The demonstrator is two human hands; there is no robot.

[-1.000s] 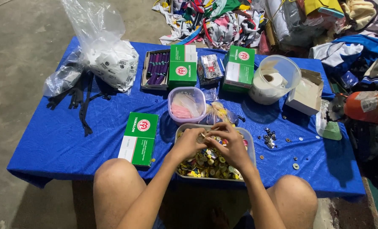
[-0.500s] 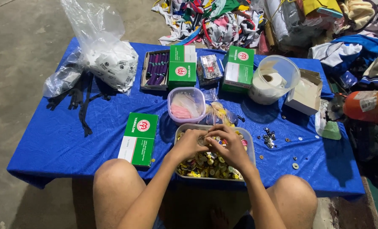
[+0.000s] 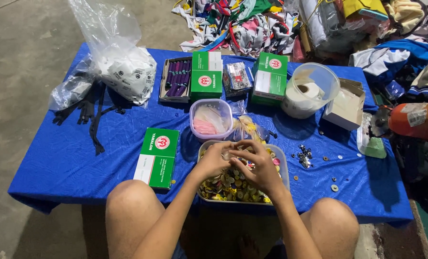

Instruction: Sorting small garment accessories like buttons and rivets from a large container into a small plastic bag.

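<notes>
A clear rectangular tub (image 3: 282, 158) full of mixed yellow and coloured buttons sits at the near edge of a blue-clothed table (image 3: 65, 158). Both hands hover over it, fingertips meeting above the buttons. My left hand (image 3: 215, 159) and my right hand (image 3: 254, 165) pinch something small between them; it is too small to identify. My bare knees show below the table edge.
A green box (image 3: 157, 156) lies left of the tub. Behind it stand a small tub with pink contents (image 3: 211, 119), two more green boxes (image 3: 206, 76), a tray of purple spools (image 3: 175, 79) and a round container (image 3: 310, 90). Loose metal bits (image 3: 304, 156) lie to the right. Fabric piles up behind.
The hands have stayed over the button tub, with only slight finger movement. Nothing else has moved.
</notes>
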